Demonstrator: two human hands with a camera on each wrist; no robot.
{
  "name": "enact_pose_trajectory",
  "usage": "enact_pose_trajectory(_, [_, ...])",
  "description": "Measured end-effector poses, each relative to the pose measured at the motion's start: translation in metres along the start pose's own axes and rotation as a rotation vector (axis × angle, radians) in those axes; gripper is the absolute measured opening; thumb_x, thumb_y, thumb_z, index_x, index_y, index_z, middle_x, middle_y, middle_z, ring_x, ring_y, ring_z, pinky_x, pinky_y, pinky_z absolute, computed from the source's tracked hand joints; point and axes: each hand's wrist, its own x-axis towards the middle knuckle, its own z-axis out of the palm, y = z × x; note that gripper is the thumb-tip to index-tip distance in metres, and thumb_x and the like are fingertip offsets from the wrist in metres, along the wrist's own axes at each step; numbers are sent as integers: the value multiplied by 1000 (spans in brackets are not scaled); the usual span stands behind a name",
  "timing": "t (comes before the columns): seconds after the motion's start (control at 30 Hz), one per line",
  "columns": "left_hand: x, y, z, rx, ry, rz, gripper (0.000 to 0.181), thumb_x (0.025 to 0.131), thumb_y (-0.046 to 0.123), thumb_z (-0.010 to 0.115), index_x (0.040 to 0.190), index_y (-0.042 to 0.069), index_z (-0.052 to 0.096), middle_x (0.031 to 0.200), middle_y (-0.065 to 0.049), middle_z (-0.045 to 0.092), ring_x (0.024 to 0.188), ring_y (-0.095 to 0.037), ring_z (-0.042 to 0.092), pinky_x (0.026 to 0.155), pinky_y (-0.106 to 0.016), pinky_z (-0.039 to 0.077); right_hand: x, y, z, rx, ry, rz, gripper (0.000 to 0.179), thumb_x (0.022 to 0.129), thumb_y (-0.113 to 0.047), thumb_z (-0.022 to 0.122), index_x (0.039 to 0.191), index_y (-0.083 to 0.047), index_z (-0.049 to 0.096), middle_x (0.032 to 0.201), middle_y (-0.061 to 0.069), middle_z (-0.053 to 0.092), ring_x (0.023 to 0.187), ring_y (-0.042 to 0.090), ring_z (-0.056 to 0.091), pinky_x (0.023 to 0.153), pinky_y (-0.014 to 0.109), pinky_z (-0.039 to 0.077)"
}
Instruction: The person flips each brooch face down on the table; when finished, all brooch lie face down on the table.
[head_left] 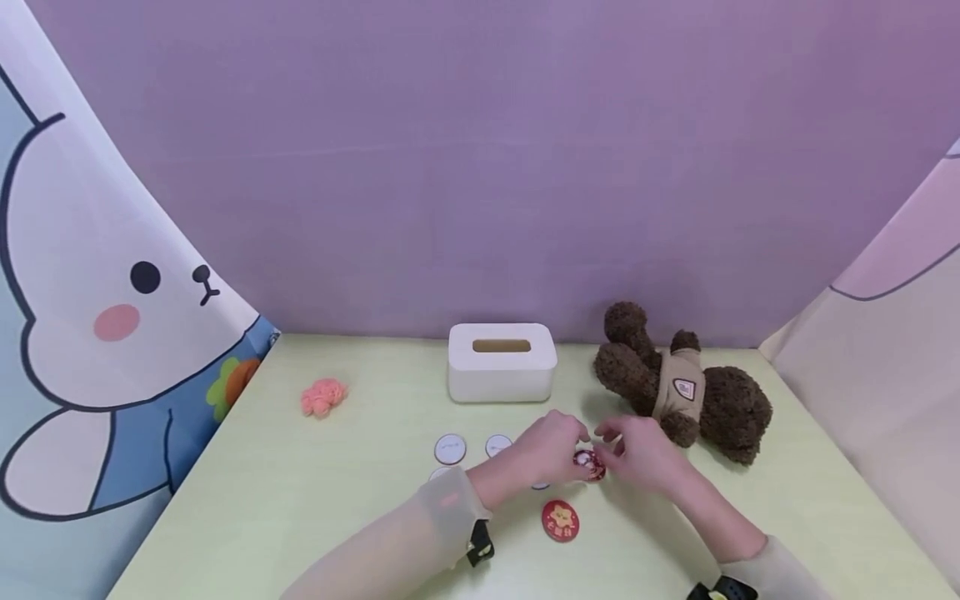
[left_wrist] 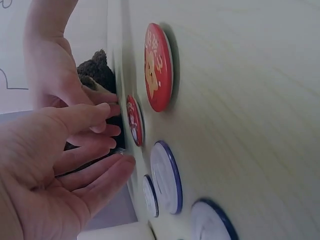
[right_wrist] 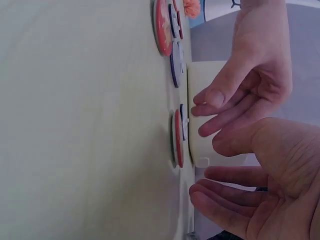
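Both hands hover over a round red badge (head_left: 590, 465) with a white figure, which lies face up on the table. My left hand (head_left: 553, 450) is on its left side, thumb and fingers spread apart and bent slightly. Opposite it, my right hand (head_left: 643, 454) curves loosely, its fingertips close to those of the left. Neither palm holds anything in the wrist views. Nearer to me lies a second red badge (head_left: 560, 521) with a yellow star. Several badges lie back side up beside the left hand, among them one white-backed badge (head_left: 450, 449) and another (left_wrist: 166, 177) with a blue rim.
A white tissue box (head_left: 501, 375) stands at the back middle. Behind the right hand, a brown plush bear (head_left: 731, 412) in a beige shirt lies on its side. A pink fluffy item (head_left: 323, 397) sits at the left. Purple cloth (head_left: 480, 183) hangs behind the table (head_left: 285, 500).
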Motion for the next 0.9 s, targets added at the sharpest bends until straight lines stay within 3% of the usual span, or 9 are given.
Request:
enact_pose_trajectory(0.2, [8,2,8,-9,-16,-36,20,85,29,90,93,13,79,79,8,72,67,-6,59,61,-16,47,-6,7,5,12,-45,9,27,88,-15,82,111,-3,76,98,8,79,77,12,72,66,24,60])
enact_pose_trajectory(0.4, [5,2,14,-57,-10,-39,23,83,29,90,79,15,73,67,9,65,59,-5,55,55,-16,44,-12,11,8,-16,-49,-46,49,76,-25,91,118,-4,74,108,8,78,83,14,72,72,26,61])
enact_pose_trajectory(0.57, [5,5,13,-29,-28,-40,18,79,20,90,77,17,72,66,9,64,60,-6,56,56,-18,46,-15,11,9,-11,-32,-67,43,71,-15,93,110,-9,77,100,1,76,80,8,66,70,22,56])
enact_pose_trajectory(0.9, [7,3,15,14,-37,-5,9,88,24,88,84,18,83,72,9,72,70,-8,63,70,-22,55,-14,10,12,75,-41,-41,20,79,-14,92,93,-14,77,88,-4,77,78,10,73,70,22,61])
